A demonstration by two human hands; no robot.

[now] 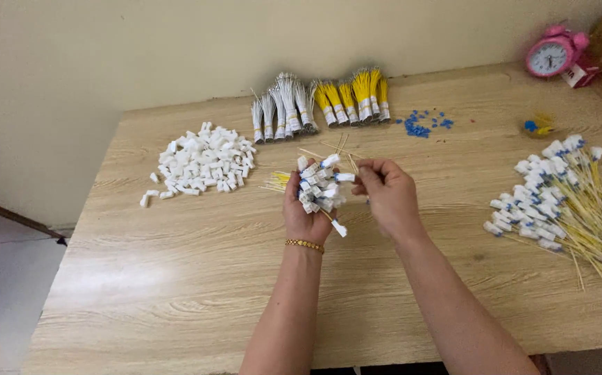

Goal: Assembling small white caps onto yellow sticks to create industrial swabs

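1. Bunch of yellow wires with white plastic connectors [318, 186] on their ends: clutched upright above the middle of the wooden table [197, 278], connector ends fanned out on top.
2. Left hand [306, 212]: closed in a fist around the lower part of the bunch, gold bracelet [305, 244] at the wrist.
3. Right hand [386, 194]: fingertips pinched shut on one white connector at the bunch's right edge, touching it.
4. Step in hand, as a judgement: sorting or evening up the connector ends, one piece picked out at a time.
5. Next move, likely: a light, steady pinch and a firm left fist, lest neighbouring wires slide out of the bunch.
6. Just beyond the hands: a few loose yellow wires [332, 148] flat on the table.
7. Farther left: heap of loose white connectors [204, 161].
8. At the back edge: bound bundles of white wires [283, 107] beside bound yellow bundles [356, 97], then scattered small blue pieces [422, 125].
9. Far right: pile of finished wires with connectors [557, 198].
10. Back right corner: pink alarm clock [554, 52].
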